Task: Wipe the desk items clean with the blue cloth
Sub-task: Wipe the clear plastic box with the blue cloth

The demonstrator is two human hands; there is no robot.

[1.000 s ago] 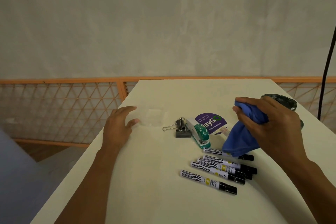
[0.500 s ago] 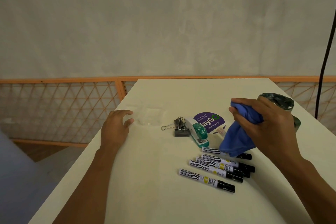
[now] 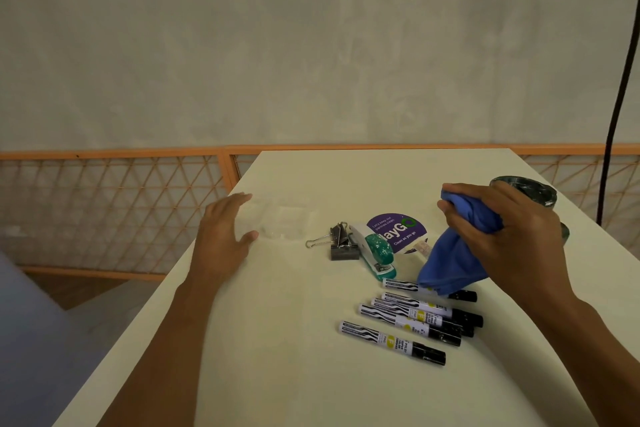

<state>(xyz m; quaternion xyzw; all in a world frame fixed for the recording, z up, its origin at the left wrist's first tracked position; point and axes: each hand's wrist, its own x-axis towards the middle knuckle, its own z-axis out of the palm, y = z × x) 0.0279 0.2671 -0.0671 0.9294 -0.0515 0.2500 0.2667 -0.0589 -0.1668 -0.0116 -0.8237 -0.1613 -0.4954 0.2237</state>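
Our right hand (image 3: 509, 236) keeps the cloth (image 3: 450, 267) bunched, barely lifted; our left hand (image 3: 221, 236), spread flat, rests beside what may be a clear box (image 3: 284, 218). Wiping hasn't started.

1 wide camera on the person's head, looking forward and down, close above the table (image 3: 277, 374), wall (image 3: 311, 45) straight ahead behind it

Blue cloth (image 3: 450, 265) bunched, hanging over markers (image 3: 410, 324); stapler (image 3: 375, 253), binder clip (image 3: 341, 245) adjacent.
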